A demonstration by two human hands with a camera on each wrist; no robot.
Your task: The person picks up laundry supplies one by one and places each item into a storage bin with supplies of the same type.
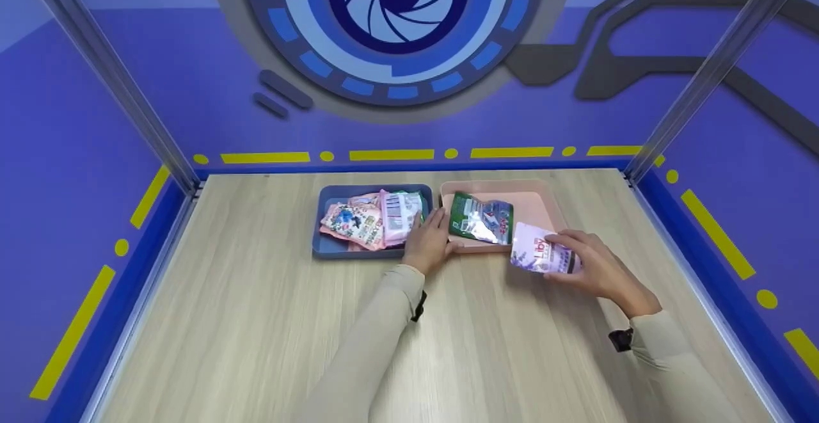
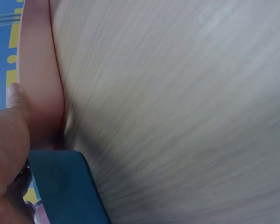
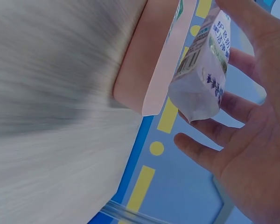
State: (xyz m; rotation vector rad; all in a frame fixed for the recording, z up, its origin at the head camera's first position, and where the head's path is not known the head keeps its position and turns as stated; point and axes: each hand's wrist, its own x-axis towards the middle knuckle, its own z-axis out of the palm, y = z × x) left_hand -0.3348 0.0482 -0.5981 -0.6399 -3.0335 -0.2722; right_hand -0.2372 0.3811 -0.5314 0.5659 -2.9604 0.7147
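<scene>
My right hand point(image 1: 598, 266) pinches a lavender Liby pouch point(image 1: 536, 247) between thumb and fingers, over the front right of the pink tray point(image 1: 537, 205). In the right wrist view the pouch point(image 3: 200, 79) is tilted beside the tray's wall. A green and silver pouch point(image 1: 483, 219) lies in the pink tray. At the right end of the dark blue tray point(image 1: 358, 255) my left hand point(image 1: 427, 244) reaches over the rim, its fingers extended by a pink-and-white packet point(image 1: 398, 215). The left thumb point(image 2: 17, 100) extends toward the pink tray's wall.
Several packets crowd the blue tray, among them a floral one point(image 1: 352, 223) on the left. The two trays stand side by side near the back of the wooden table point(image 1: 256, 320). Blue panels point(image 1: 397, 132) enclose the table behind and at the sides.
</scene>
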